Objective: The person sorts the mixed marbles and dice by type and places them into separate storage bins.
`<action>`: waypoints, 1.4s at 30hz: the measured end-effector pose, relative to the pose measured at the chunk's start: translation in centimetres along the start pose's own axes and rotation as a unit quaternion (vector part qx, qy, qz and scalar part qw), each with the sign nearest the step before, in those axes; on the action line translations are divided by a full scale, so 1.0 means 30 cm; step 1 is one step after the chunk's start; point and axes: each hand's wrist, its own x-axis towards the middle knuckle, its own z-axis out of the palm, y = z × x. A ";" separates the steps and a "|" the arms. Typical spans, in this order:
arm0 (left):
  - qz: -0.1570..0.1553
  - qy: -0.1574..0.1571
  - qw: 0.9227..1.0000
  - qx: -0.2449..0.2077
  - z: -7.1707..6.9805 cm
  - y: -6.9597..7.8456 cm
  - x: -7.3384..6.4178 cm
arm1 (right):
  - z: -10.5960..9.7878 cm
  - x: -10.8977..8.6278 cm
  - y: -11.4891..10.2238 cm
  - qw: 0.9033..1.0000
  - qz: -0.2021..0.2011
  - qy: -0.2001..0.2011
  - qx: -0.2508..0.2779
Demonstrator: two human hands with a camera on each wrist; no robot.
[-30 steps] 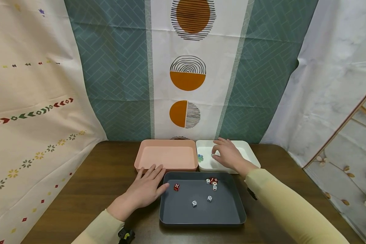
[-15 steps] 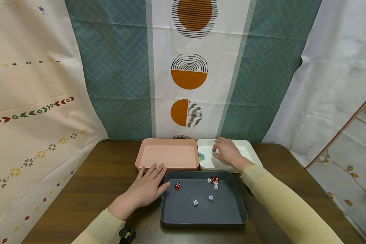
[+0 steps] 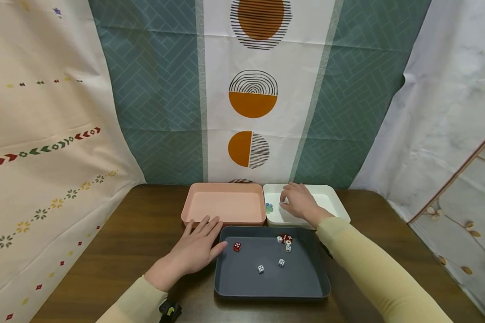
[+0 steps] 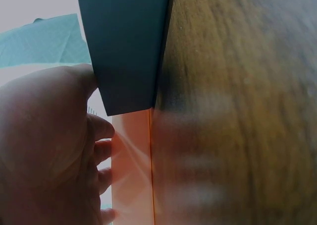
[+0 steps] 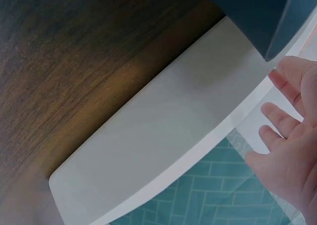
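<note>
Seemingly partway: blue-green pieces [image 3: 269, 207] lie in the white tray [image 3: 330, 205], dice [image 3: 260, 269] remain in the dark tray [image 3: 242, 288]. Left hand [image 3: 191, 253] spread, gripping nothing; whether the right hand [image 3: 300, 202] pinches anything, I cannot tell.

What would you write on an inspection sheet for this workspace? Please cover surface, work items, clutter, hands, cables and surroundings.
Surface: brown wood-grain table.
Work items: dark tray holding red dice and white dice; pink tray and white tray side by side beyond it; small green-blue pieces at the white tray's left end.
Clutter: nothing seen.
Left hand: fingers spread, by the pink tray's near edge.
Right hand: over the white tray, thumb and a finger close together; anything held cannot be made out.
Cables: nothing seen.
Surroundings: patterned cloths hang behind and on both sides.
</note>
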 end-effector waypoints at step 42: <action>-0.001 0.006 1.000 0.001 0.006 0.003 0.012 | -0.057 -0.140 0.040 0.998 -0.037 0.046 0.019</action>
